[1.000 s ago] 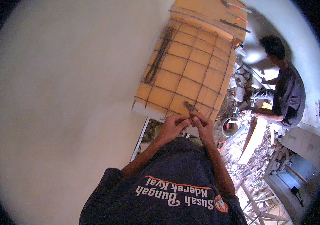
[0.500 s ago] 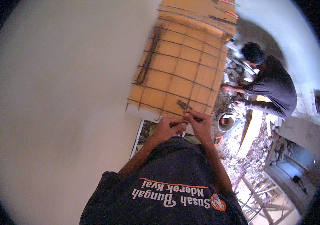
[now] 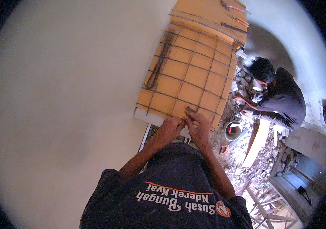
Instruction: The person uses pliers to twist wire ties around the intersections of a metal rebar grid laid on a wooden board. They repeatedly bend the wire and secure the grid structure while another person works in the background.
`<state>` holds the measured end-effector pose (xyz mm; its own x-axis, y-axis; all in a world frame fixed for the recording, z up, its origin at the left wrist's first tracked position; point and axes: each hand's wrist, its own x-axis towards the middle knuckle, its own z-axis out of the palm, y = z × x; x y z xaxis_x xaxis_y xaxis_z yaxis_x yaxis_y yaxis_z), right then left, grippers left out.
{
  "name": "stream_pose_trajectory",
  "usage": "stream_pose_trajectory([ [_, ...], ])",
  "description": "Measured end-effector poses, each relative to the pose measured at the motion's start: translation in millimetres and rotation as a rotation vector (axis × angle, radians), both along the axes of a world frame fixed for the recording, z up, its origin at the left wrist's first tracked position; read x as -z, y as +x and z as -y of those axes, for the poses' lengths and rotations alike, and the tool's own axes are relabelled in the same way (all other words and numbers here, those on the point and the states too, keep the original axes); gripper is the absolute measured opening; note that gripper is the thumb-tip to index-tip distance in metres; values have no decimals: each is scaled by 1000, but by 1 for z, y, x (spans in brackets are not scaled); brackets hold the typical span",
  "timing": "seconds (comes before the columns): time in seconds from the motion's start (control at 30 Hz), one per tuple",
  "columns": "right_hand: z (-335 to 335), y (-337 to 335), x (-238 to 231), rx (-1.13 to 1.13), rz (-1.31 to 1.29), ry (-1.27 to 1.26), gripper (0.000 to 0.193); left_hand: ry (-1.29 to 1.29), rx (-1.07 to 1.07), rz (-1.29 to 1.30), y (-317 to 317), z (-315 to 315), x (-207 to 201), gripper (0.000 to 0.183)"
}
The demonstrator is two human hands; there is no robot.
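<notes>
A grid of thin dark steel bars lies over an orange board. At its near edge my two hands are close together. My right hand is closed round a pair of pliers, whose dark head sticks out beyond the fingers over the board. My left hand is closed beside it, fingertips pinched at the edge of the grid; what they hold is too small to make out. A bundle of thin dark wire rests on the left side of the grid.
Beyond the grid lie a hammer, orange-handled pliers and a dark bar. A pale wall stands left. At right, a person crouches over rubble near a bucket, an orange-handled saw and a plank.
My hands have drawn closer together at the grid's edge, and the pliers' head shows less. The whole view has shifted slightly, with more of the far tools showing.
</notes>
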<state>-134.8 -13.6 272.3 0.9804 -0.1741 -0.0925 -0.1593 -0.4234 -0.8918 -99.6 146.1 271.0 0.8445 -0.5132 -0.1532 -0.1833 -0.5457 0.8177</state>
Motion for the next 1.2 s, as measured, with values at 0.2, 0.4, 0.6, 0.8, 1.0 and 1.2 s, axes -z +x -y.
stream_pose_trajectory([
  [0.2, 6, 12, 65, 160, -144, 482, 29, -91, 14, 38, 27, -10, 28, 23],
  [0.4, 4, 30, 46, 182, -163, 476, 32, 23, 122, -115, 57, -20, 41, 28],
  [0.6, -8, 19, 77, 63, -213, 256, 29, -12, 102, -87, 35, -18, 67, 31],
  [0.8, -33, 19, 112, 182, -249, 467, 26, -14, -7, -208, 30, -36, 81, 30],
  [1.0, -47, 26, 146, 287, -259, 496, 24, -38, -276, -279, 74, -82, 129, 32],
  [1.2, -43, 8, 139, 364, -264, 582, 24, 179, -943, -63, 140, -84, 230, 63],
])
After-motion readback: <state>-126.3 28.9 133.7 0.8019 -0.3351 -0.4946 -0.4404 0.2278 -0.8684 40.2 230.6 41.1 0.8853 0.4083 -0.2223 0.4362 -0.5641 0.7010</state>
